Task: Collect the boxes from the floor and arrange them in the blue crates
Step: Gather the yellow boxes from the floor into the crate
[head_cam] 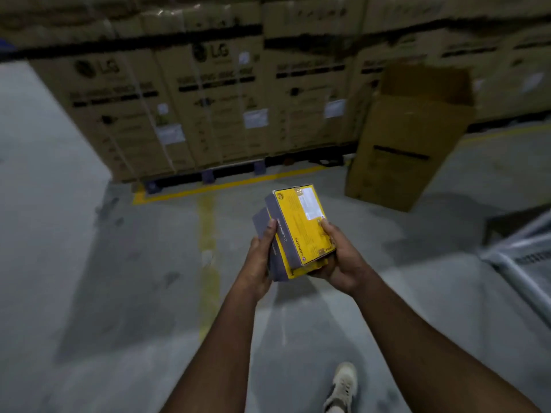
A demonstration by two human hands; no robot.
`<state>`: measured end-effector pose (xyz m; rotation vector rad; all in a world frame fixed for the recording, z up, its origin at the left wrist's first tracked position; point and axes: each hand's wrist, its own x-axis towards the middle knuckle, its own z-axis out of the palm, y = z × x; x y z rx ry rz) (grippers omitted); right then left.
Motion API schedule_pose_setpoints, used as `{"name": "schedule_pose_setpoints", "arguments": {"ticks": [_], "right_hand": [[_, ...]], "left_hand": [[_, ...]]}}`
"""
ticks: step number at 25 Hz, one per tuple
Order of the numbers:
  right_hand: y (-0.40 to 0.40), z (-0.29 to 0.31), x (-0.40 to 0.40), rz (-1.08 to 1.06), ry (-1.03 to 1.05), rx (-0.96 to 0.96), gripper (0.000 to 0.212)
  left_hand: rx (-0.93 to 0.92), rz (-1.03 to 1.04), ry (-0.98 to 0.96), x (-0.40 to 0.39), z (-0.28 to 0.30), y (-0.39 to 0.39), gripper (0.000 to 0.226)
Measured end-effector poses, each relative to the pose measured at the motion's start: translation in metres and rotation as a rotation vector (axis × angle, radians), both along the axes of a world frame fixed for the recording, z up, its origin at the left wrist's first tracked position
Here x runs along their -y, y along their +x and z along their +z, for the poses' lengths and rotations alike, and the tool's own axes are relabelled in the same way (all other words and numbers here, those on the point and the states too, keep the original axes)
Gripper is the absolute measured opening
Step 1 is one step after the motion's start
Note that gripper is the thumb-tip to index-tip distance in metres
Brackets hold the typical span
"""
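Observation:
Two yellow and grey boxes are stacked in front of me at chest height. The upper box (301, 225) shows its yellow face with a white label. The lower box (262, 222) peeks out beneath it on the left, mostly hidden. My left hand (259, 260) grips the grey left sides of both boxes. My right hand (337, 257) holds the stack from the right and underneath, thumb on the yellow face. No blue crate is in view.
A wall of large brown cartons (190, 108) on a pallet stands ahead. An open tall carton (408, 144) stands at the right. Yellow floor lines (208, 222) cross the grey concrete. A metal frame (518, 263) juts in at right. My shoe (343, 386) shows below.

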<state>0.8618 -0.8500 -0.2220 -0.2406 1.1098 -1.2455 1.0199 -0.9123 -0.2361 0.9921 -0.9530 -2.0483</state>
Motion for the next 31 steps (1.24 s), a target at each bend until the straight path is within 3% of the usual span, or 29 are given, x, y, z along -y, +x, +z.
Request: {"name": "schedule_pose_setpoints", "arguments": {"ticks": [4,8,12,16,19,22,25,27,31], "right_hand": [[-0.035,0.052,-0.095,-0.212,-0.123,0.102,0.059],[-0.091,0.076,-0.180,-0.368,-0.195,0.077,0.053],[-0.152,0.082,-0.251,-0.465,-0.258,0.066,0.049],[-0.225,0.084,-0.329,-0.549,-0.256,0.018,0.077],[-0.283,0.091,-0.391,-0.620,-0.273,-0.023,0.064],[-0.333,0.094,-0.457,-0.748,-0.264,-0.067,0.068],[-0.374,0.100,-0.514,-0.911,-0.250,-0.145,0.078],[-0.400,0.102,-0.546,-1.026,-0.254,-0.169,0.074],[-0.456,0.110,-0.594,-1.234,-0.245,-0.214,0.061]], "left_hand": [[-0.085,-0.253,0.008,-0.054,0.064,-0.052,0.099],[-0.070,-0.406,-0.074,-0.111,0.098,-0.120,0.102],[-0.098,-0.456,-0.101,-0.167,0.107,-0.197,0.094],[-0.125,-0.475,-0.053,-0.236,0.103,-0.292,0.076],[-0.082,-0.540,-0.083,-0.292,0.107,-0.364,0.067],[-0.060,-0.619,-0.155,-0.347,0.118,-0.430,0.054],[-0.044,-0.703,-0.272,-0.400,0.133,-0.493,0.067],[-0.063,-0.796,-0.329,-0.433,0.143,-0.534,0.079],[-0.105,-0.958,-0.380,-0.489,0.157,-0.610,0.069]]}}
